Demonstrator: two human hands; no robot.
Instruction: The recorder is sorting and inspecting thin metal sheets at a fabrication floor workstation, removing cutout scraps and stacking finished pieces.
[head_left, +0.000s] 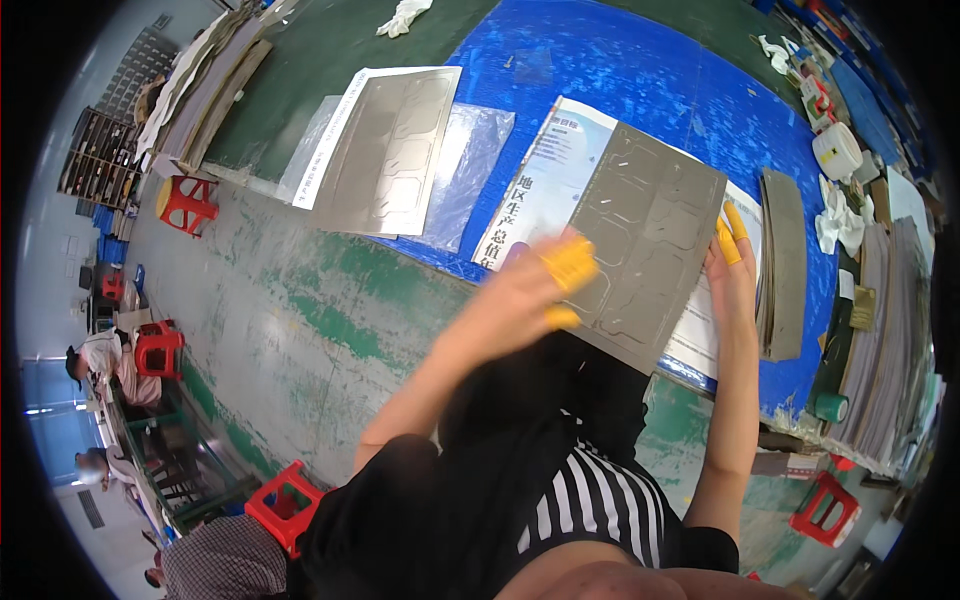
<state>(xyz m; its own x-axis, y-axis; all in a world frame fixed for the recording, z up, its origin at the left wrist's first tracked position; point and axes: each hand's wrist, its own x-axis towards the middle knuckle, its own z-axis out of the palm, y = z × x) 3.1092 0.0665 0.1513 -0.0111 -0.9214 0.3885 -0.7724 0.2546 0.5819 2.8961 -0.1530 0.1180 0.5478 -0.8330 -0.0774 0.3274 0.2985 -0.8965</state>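
1. The left hand (535,285), blurred and wearing yellow finger cots, lies flat and open on the grey die-cut sheet (650,235).
2. The right hand (732,268) presses that sheet's far edge with fingers extended, gripping nothing.
3. The sheet rests on a newspaper (545,180) atop the blue table (620,60).

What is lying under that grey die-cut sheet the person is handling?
Under the grey die-cut sheet lies a printed white-and-blue paper on the blue table cover. The sheet covers the paper's middle.
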